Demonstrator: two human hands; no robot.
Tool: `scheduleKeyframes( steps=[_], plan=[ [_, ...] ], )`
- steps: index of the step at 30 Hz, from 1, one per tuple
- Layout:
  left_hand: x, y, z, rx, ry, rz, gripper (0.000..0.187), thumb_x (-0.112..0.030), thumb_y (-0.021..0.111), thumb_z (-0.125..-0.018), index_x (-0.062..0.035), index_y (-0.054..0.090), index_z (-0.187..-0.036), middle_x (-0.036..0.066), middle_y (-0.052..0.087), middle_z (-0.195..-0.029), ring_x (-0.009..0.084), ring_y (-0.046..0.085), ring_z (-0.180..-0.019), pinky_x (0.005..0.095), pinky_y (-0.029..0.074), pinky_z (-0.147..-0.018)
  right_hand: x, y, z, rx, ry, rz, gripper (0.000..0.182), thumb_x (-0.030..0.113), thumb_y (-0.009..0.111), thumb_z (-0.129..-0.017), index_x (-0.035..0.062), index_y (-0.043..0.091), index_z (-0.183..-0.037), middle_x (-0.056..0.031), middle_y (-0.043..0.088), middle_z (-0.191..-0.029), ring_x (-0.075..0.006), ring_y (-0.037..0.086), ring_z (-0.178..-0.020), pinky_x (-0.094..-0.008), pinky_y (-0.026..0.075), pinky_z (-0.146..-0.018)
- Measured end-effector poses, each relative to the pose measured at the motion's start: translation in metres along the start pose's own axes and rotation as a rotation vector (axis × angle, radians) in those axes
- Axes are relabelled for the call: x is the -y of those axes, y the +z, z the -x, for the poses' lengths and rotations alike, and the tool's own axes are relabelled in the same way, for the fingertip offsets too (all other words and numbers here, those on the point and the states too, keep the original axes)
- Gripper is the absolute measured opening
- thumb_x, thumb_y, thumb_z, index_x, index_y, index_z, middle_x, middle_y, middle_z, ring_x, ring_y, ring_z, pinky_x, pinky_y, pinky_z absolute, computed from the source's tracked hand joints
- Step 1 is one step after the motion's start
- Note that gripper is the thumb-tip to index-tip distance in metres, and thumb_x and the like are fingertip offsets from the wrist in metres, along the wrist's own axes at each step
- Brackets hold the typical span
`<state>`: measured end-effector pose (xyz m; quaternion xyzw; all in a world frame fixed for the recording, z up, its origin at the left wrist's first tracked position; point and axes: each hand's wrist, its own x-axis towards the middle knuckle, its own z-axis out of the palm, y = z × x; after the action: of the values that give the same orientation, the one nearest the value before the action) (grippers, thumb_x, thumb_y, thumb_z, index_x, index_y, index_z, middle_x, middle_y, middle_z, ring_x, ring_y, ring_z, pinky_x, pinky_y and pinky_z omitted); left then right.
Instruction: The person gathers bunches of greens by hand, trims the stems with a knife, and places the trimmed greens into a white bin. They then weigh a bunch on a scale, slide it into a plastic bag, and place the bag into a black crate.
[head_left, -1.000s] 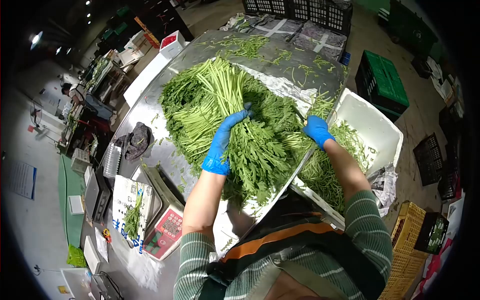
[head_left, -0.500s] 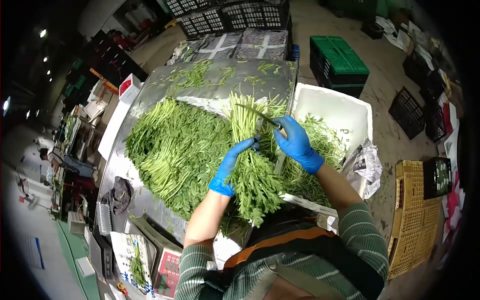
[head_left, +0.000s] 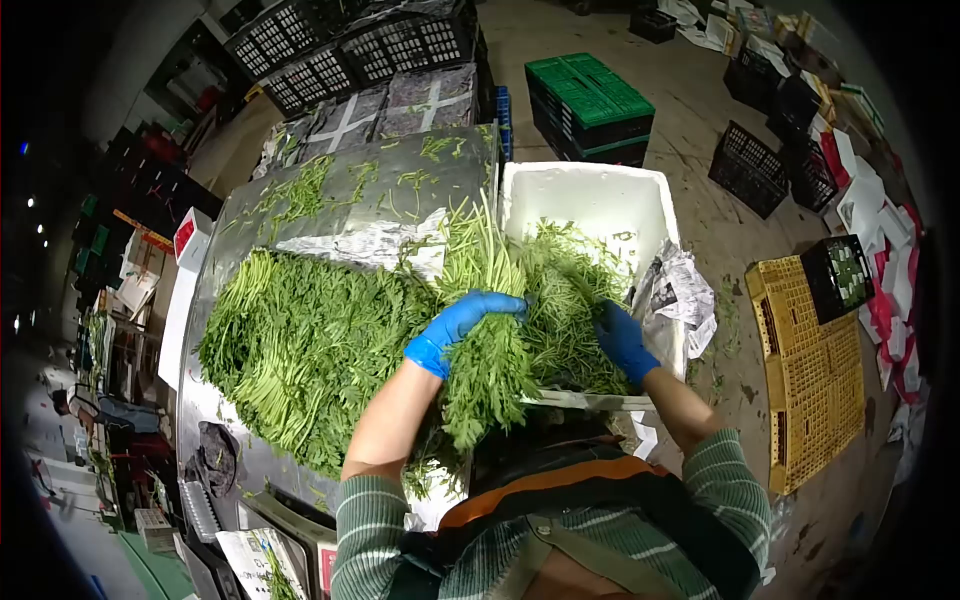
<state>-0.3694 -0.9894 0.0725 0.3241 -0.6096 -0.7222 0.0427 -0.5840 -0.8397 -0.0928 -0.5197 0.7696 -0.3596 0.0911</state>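
Observation:
My left hand (head_left: 470, 318), in a blue glove, is closed around a bunch of leafy greens (head_left: 490, 380). The pale stems point away from me and the leaves hang toward my apron. My right hand (head_left: 624, 343), also gloved in blue, is curled low over the white foam box (head_left: 655, 205), to the right of the bunch. It had the knife a moment earlier; the blade is hard to make out now against the greens. Stem and leaf trimmings (head_left: 575, 340) fill much of the box. Left of the bunch lies a large pile of greens (head_left: 320, 340) on the metal table (head_left: 340, 220).
Loose scraps and wet paper (head_left: 370, 245) lie on the table. Black crates (head_left: 370, 55) are stacked beyond it. A green-topped crate (head_left: 590, 90) stands behind the box. Crumpled paper (head_left: 680, 290) hangs over the box's right rim, and a yellow pallet (head_left: 815, 370) lies farther right.
My right hand has moved from the stem ends down and toward me, over the trimmings in the box. My left hand keeps its grip on the bunch. The view has turned toward the right.

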Motion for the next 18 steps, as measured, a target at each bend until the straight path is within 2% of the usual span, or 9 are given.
scheduleKeyframes(
  steps=[3, 5, 8, 9, 11, 13, 14, 15, 18],
  plan=[
    [0.03, -0.015, -0.044, -0.176, -0.201, -0.455, 0.049, -0.029, 0.071, -0.061, 0.0043, 0.058, -0.095, 0.015, 0.061, -0.089, 0.022, 0.056, -0.083, 0.0296, 0.042, -0.078, 0.04, -0.025, -0.012, -0.176, -0.036, -0.039, 0.024, 0.02, 0.058, -0.077, 0.0057, 0.054, -0.096, -0.0149, 0.06, -0.079, -0.0312, 0.059, -0.066, -0.036, 0.047, -0.057],
    [-0.003, 0.009, -0.038, -0.126, -0.247, -0.568, 0.06, -0.029, 0.073, -0.057, 0.0074, 0.053, -0.1, 0.017, 0.06, -0.09, 0.023, 0.056, -0.084, 0.0306, 0.042, -0.077, 0.084, -0.034, -0.032, -0.147, -0.124, -0.191, 0.023, 0.021, 0.056, -0.077, 0.0057, 0.055, -0.095, -0.0149, 0.06, -0.079, -0.0309, 0.059, -0.067, -0.0368, 0.047, -0.058],
    [-0.001, 0.019, -0.042, -0.219, -0.193, -0.546, 0.07, -0.031, 0.074, -0.056, 0.0112, 0.048, -0.105, 0.018, 0.059, -0.091, 0.0237, 0.056, -0.083, 0.0308, 0.043, -0.076, 0.075, -0.02, -0.025, -0.077, -0.229, -0.1, 0.021, 0.016, 0.056, -0.077, 0.0083, 0.053, -0.096, -0.0138, 0.059, -0.079, -0.0324, 0.058, -0.068, -0.0362, 0.046, -0.059],
    [0.005, 0.009, -0.042, -0.124, -0.096, -0.398, 0.07, -0.034, 0.074, -0.055, 0.0123, 0.049, -0.102, 0.019, 0.06, -0.09, 0.0248, 0.057, -0.082, 0.0313, 0.044, -0.074, 0.048, -0.009, -0.008, 0.014, -0.065, -0.002, 0.022, 0.017, 0.055, -0.077, 0.0074, 0.052, -0.097, -0.0145, 0.059, -0.08, -0.0324, 0.058, -0.07, -0.0374, 0.046, -0.06],
    [-0.018, 0.003, -0.027, -0.13, -0.173, -0.69, 0.065, -0.035, 0.072, -0.056, 0.0105, 0.052, -0.098, 0.022, 0.059, -0.088, 0.0276, 0.058, -0.082, 0.032, 0.045, -0.074, 0.016, -0.01, 0.003, 0.123, 0.15, 0.077, 0.025, 0.019, 0.053, -0.078, 0.0054, 0.049, -0.099, -0.0167, 0.058, -0.081, -0.0328, 0.058, -0.072, -0.0405, 0.045, -0.061],
    [-0.012, 0.01, -0.029, -0.241, -0.032, -1.224, 0.035, -0.023, 0.062, -0.062, 0.0052, 0.058, -0.083, 0.022, 0.06, -0.077, 0.0329, 0.06, -0.072, 0.0377, 0.047, -0.065, 0.007, -0.005, -0.005, 0.005, 0.14, -0.005, 0.024, 0.02, 0.053, -0.078, 0.0048, 0.05, -0.097, -0.0177, 0.058, -0.08, -0.0322, 0.058, -0.073, -0.0399, 0.045, -0.061],
    [-0.013, 0.014, -0.031, -0.26, 0.054, -1.419, 0.024, -0.017, 0.058, -0.063, 0.0029, 0.06, -0.077, 0.021, 0.06, -0.072, 0.0338, 0.06, -0.068, 0.0401, 0.048, -0.061, 0.046, -0.023, -0.019, -0.014, 0.154, -0.138, 0.023, 0.02, 0.054, -0.077, 0.0047, 0.051, -0.094, -0.0172, 0.058, -0.078, -0.0334, 0.057, -0.074, -0.039, 0.045, -0.063],
    [-0.001, 0.012, -0.038, -0.351, 0.287, -1.572, 0.012, -0.012, 0.057, -0.062, -0.0016, 0.06, -0.066, 0.016, 0.059, -0.062, 0.0296, 0.06, -0.056, 0.0389, 0.046, -0.051, 0.077, -0.033, -0.03, -0.015, 0.156, -0.14, 0.023, 0.02, 0.054, -0.077, 0.0047, 0.051, -0.094, -0.0172, 0.058, -0.078, -0.0334, 0.057, -0.074, -0.039, 0.045, -0.063],
    [-0.013, 0.02, -0.038, -0.565, 0.485, -1.745, 0.004, -0.01, 0.056, -0.062, -0.0064, 0.057, -0.061, 0.013, 0.058, -0.058, 0.026, 0.059, -0.052, 0.0358, 0.044, -0.046, 0.102, -0.03, -0.042, -0.053, -0.023, -0.311, 0.022, 0.022, 0.053, -0.077, 0.0075, 0.052, -0.092, -0.018, 0.058, -0.078, -0.0372, 0.055, -0.069, -0.043, 0.045, -0.059]
  ],
)
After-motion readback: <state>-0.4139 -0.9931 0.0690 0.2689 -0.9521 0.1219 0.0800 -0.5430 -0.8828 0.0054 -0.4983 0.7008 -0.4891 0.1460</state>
